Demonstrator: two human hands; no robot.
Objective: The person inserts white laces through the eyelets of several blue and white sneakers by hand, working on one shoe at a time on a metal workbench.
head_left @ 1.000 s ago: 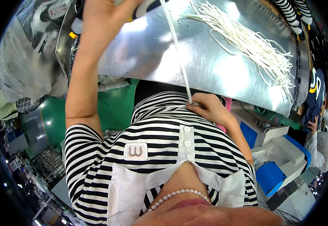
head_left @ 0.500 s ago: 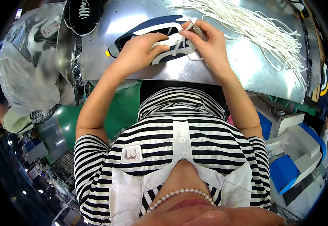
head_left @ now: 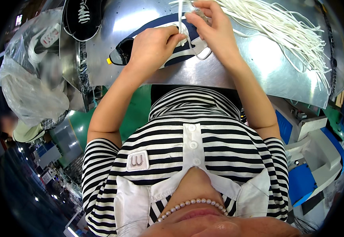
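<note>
Two bare hands at work on a shiny metal table [head_left: 266,75], which fills the upper part of the view. Left of it, crumpled clear plastic bags [head_left: 30,87] hold more footwear. Right of the person, lower down, a blue and white machine [head_left: 314,158].

On the table's right half, a loose heap of white shoelaces [head_left: 286,31], spread out in long strands towards the far right edge.

Centre top: a navy and white shoe upper [head_left: 160,43] lies flat on the metal, its toe end pointing left, with a small yellow tag at that tip. Beyond it at the far left edge, a black shoe with white laces [head_left: 83,17].

Left hand [head_left: 152,49] lies on top of the upper, fingers curled together and pressing it down, thumb and forefinger pinched on a white lace [head_left: 180,17] that rises straight up from the upper.

Right hand [head_left: 213,29] at the upper's right end, touching it, fingers bunched and clamped on a small lace end near the top edge; exact grip partly hidden by the knuckles.
</note>
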